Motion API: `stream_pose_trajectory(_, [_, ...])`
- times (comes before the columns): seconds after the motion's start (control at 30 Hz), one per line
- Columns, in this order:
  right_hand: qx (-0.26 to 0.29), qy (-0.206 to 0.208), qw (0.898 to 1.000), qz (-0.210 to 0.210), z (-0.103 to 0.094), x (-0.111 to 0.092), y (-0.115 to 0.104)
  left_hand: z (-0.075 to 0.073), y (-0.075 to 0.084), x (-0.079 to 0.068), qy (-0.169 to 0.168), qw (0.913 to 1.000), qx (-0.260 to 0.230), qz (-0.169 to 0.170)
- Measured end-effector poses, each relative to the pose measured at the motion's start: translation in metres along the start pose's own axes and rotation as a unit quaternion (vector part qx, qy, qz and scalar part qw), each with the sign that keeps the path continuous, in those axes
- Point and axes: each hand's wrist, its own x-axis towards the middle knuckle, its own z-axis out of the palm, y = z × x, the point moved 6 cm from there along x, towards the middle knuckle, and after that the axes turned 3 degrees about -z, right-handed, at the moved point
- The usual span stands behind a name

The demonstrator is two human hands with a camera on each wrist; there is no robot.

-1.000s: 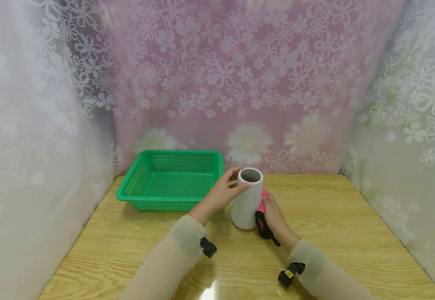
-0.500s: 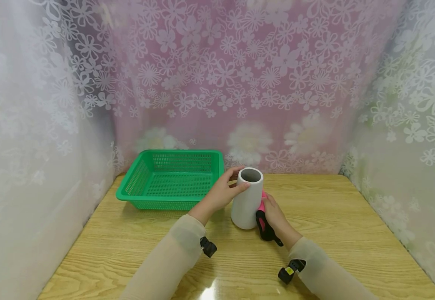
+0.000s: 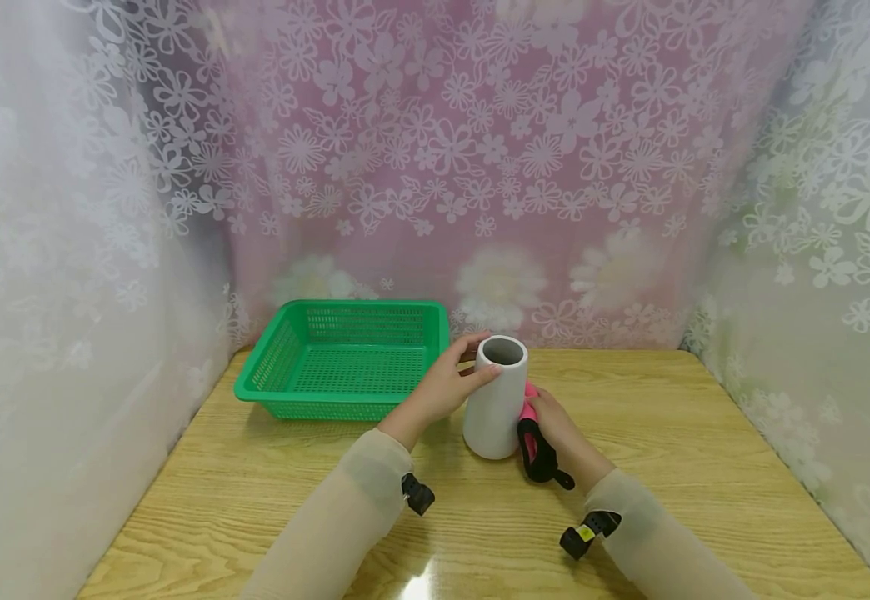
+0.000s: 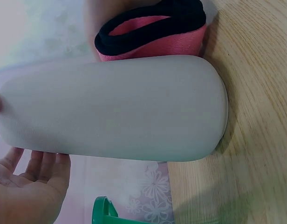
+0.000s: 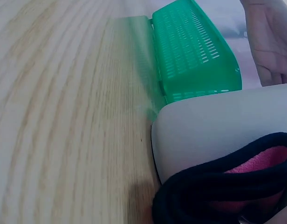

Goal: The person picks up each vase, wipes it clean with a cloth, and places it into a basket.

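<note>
A white tapered vase with a round open top stands upright on the wooden table. My left hand grips it near the rim, thumb in front and fingers round the left and back. On its right side my right hand holds a pink mitt with a black-edged opening and a small hanging loop. In the left wrist view the mitt lies against the vase wall. The right wrist view shows the folded black cuff up close, and most of the right fingers are hidden.
A green perforated basket sits at the back left, close behind my left forearm. Floral curtains enclose the wooden table at the back and both sides.
My right hand and the mitt have shifted slightly to the right and down along the vase. The left hand and vase look almost unmoved.
</note>
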Motion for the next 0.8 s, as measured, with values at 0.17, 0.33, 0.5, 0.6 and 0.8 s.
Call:
stream_pose_trajectory(0.17, [-0.005,0.001,1.000,0.001,-0.006,0.000,-0.002,0.001,-0.001,0.001,0.001,1.0000,-0.002,-0.003])
stream_pose_trajectory(0.33, [-0.003,-0.002,1.000,0.010,-0.013,-0.001,-0.006,0.000,-0.001,0.000,0.003,1.0000,-0.003,-0.006])
stream_pose_trajectory(0.5, [-0.008,-0.003,1.000,0.013,-0.019,-0.005,-0.016,0.001,0.000,0.000,0.002,1.0000,-0.005,-0.006])
stream_pose_trajectory(0.6, [-0.002,-0.003,1.000,0.003,-0.022,-0.009,-0.023,0.000,0.001,0.000,0.001,1.0000,-0.004,-0.006])
stream_pose_trajectory(0.8, [0.005,-0.008,1.000,-0.001,-0.027,-0.018,-0.036,0.000,0.000,0.000,0.003,1.0000,-0.001,-0.005])
